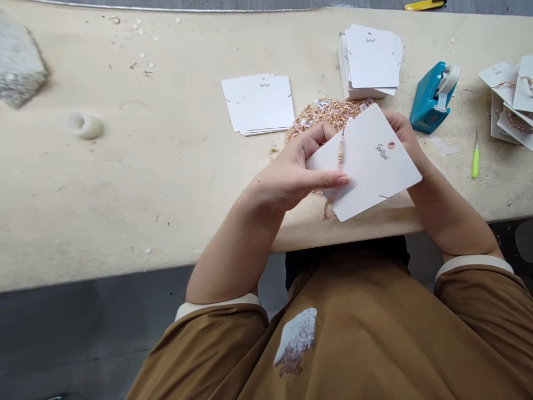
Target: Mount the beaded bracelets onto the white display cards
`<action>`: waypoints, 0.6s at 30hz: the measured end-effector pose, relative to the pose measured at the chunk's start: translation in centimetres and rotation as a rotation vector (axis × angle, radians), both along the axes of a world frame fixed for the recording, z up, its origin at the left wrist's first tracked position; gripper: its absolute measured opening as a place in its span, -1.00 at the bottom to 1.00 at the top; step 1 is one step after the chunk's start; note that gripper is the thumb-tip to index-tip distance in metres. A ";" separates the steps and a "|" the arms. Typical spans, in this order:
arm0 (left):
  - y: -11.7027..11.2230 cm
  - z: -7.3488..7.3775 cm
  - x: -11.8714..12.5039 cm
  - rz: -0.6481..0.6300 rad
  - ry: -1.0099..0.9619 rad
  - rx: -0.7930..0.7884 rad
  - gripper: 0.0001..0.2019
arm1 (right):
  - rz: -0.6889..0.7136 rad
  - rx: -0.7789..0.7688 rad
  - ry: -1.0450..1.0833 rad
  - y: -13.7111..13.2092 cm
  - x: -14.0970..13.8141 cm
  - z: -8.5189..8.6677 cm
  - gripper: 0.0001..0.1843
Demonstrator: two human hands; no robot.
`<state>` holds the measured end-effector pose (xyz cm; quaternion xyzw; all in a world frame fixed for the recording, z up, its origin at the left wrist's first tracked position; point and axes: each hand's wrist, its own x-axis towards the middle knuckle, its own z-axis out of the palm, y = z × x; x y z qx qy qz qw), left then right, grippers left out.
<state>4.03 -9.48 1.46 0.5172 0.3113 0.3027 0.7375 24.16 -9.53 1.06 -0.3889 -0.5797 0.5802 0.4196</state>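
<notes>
A white jewelry display card (pixel 366 166), tilted, is held between my two hands above the table's front edge. My left hand (pixel 310 164) grips its left side, thumb on the front, with a pink and gold beaded bracelet (pixel 340 155) lying across the card there. The bracelet's end hangs below the card's lower left edge. Behind the card's upper right edge is my right hand (pixel 402 130), its fingers mostly hidden; it closes on the card from behind. Just beyond the hands lies a heap of beaded bracelets (pixel 318 114) with small white tags.
Two stacks of blank cards (pixel 262 105) (pixel 372 58) lie at the back. To the right are a blue tape dispenser (pixel 431 100), a green-handled pointed tool (pixel 475 161) and cards with bracelets (pixel 506 94). A tape roll (pixel 85 126) sits left; a yellow cutter (pixel 425 5) lies at the far edge.
</notes>
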 end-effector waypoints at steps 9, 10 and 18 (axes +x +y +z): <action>-0.4 0.0 0.6 0.653 -0.122 0.274 -0.28 | 0.134 -0.008 0.050 -2.8 -1.6 0.0 -0.52; -0.5 -0.2 0.7 0.651 -0.138 0.292 -0.30 | 0.220 -0.034 0.049 -3.1 -1.8 0.0 -0.48; -0.9 -1.2 1.2 0.695 0.053 0.312 -0.24 | 0.192 0.136 -0.136 -3.0 -2.4 -1.1 -0.63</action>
